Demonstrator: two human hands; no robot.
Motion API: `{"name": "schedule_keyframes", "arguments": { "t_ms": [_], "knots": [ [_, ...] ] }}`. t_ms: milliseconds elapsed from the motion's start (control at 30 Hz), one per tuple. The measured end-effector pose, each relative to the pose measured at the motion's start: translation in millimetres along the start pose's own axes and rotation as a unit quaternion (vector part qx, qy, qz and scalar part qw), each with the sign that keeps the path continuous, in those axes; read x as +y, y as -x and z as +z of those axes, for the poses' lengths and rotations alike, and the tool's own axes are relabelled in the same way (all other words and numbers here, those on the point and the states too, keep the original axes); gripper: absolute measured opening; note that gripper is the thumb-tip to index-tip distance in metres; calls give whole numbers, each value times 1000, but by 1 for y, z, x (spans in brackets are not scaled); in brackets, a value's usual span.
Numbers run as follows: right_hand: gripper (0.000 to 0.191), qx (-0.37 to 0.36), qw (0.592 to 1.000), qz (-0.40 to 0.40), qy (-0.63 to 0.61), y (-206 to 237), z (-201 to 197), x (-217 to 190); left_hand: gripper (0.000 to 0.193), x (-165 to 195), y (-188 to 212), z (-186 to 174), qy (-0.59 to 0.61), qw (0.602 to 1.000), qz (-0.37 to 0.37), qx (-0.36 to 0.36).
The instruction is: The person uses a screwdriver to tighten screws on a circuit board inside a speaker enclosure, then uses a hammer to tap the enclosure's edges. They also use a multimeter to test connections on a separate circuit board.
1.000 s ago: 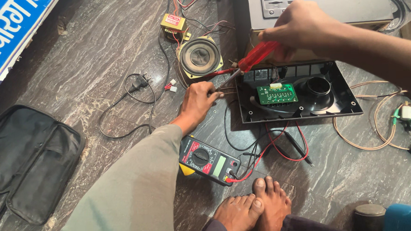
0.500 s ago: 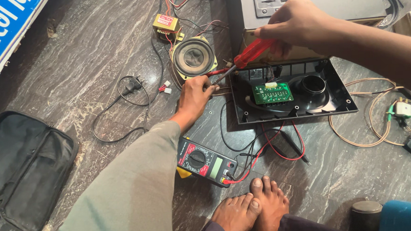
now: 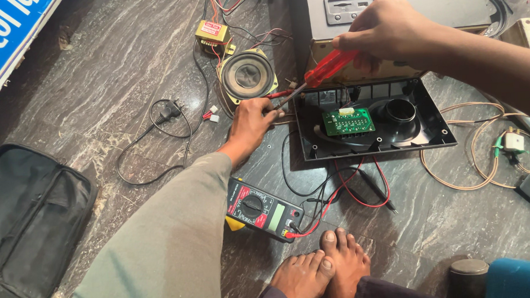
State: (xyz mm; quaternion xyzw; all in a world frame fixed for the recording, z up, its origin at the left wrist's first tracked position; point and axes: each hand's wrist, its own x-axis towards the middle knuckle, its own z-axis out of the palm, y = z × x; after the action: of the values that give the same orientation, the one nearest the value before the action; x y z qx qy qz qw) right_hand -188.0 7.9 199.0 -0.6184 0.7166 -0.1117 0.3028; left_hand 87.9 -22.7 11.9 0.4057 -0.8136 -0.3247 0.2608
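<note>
Screwdriver (image 3: 324, 72) work is under way at the left end of the black panel (image 3: 437, 129), which lies open side up on the stone floor (image 3: 95, 85). The right hand (image 3: 391, 33) is closed around the red handle, fingers wrapped tight, thumb along the top; the shaft slants down and to the left, its tip at the panel's left edge, just by the left hand. The left hand (image 3: 249, 123) rests on the floor there, fingers curled, pinching something small at the tip beside a red wire; whether it is a screw or a wire end I cannot tell.

To do this well, I judge the shaft should stand straighter over whatever it drives, since a slanted tip slips easily. The left fingers sit very close to the tip, so pressure should be steady and light. The panel is loose on the floor and may shift; a palm on its edge would hold it.

Inside the panel sits a green board (image 3: 348, 121), and to its right a round port (image 3: 399, 110). Just beyond the left hand lies a speaker (image 3: 247, 76), and farther off a yellow transformer (image 3: 212, 33). Near the feet (image 3: 321, 271), a multimeter (image 3: 262, 210) lies with red and black leads running toward the panel. A black pouch (image 3: 24, 219) lies far left.
</note>
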Motion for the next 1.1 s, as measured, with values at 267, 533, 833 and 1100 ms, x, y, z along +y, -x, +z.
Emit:
{"name": "schedule_keyframes", "arguments": {
  "t_ms": [267, 533, 833, 1100],
  "knots": [
    [39, 14, 999, 32, -5, -1, 5, -3, 29, 14, -3, 8, -7, 1000, 0, -8],
    [39, 7, 996, 37, -83, 3, -6, 2, 22, 2, -2, 7, -23, 1000, -13, -14],
    [40, 20, 998, 31, -55, 2, -2, -3, 23, -1, -2, 9, -31, 999, -10, -19],
    [40, 21, 999, 16, -33, 0, 4, -4, 29, 8, 1, 6, -6, 997, -69, -41]
  ]
}}
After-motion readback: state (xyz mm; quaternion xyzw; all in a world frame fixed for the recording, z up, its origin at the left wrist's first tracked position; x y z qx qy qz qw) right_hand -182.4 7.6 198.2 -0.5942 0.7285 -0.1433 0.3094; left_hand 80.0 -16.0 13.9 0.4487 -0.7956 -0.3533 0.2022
